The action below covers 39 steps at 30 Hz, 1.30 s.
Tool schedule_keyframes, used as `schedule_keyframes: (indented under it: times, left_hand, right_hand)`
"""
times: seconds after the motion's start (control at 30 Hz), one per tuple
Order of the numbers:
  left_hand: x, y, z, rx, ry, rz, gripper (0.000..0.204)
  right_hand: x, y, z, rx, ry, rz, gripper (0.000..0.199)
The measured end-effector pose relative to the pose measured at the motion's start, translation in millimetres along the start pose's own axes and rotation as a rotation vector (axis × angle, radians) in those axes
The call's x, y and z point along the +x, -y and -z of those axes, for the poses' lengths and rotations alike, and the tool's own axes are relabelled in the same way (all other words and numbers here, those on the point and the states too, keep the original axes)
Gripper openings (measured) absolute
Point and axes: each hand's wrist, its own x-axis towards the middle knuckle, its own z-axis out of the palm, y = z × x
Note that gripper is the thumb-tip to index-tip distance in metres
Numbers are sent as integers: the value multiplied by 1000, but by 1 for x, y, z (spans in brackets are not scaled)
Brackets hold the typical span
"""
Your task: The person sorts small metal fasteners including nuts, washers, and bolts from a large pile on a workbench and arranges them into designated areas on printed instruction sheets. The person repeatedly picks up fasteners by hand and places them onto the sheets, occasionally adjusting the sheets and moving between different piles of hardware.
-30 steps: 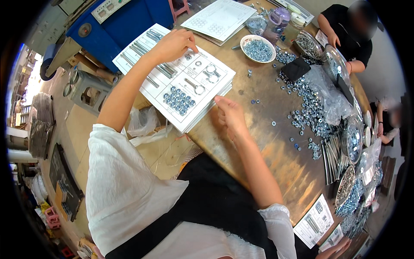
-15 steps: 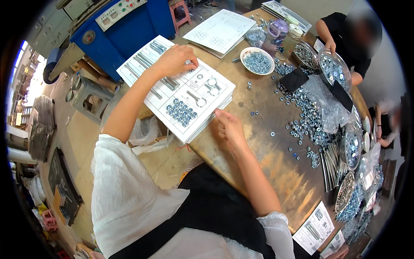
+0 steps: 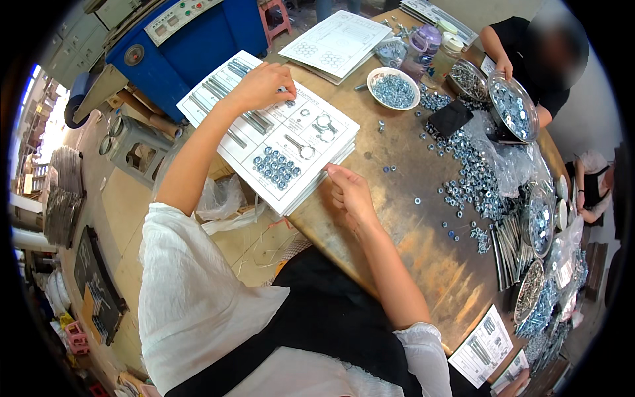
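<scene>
A stack of white printed cards lies at the table's left edge, tilted in view. Long bolts and a cluster of shiny nuts show on the top card, along with a ring-ended bolt. My left hand is over the card's far half, fingertips pinched together just above a small nut; what lies between them is hidden. At the card's right edge, my right hand has its fingers curled and thumb and forefinger on the edge.
Loose nuts spread across the table's right side beside long bolts and metal trays. A white bowl of small screws stands near a purple-lidded bottle. Opposite, a co-worker's hand holds a round tray.
My left hand has shifted slightly, its fingertips staying over the same part of the card. My right hand stays at the card's edge. The co-worker's tray has barely moved.
</scene>
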Motion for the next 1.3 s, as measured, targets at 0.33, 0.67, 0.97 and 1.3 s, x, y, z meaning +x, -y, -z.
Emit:
schedule_keyframes:
  times: [0.33,0.67,0.97,1.3]
  left_hand:
    - [-6,3,-6,-68,-58,27,15]
    - [-11,-2,-4,-61,-44,54,19]
    - [-13,-4,-3,-64,-60,32,19]
    - [-19,-10,7,-121,-105,63,16]
  right_hand:
    - [-3,1,-3,-19,-11,4,28]
    - [-3,-1,-2,3,4,-5,28]
    - [-5,0,-1,6,14,-13,25]
    - [-9,0,4,-6,39,-2,26]
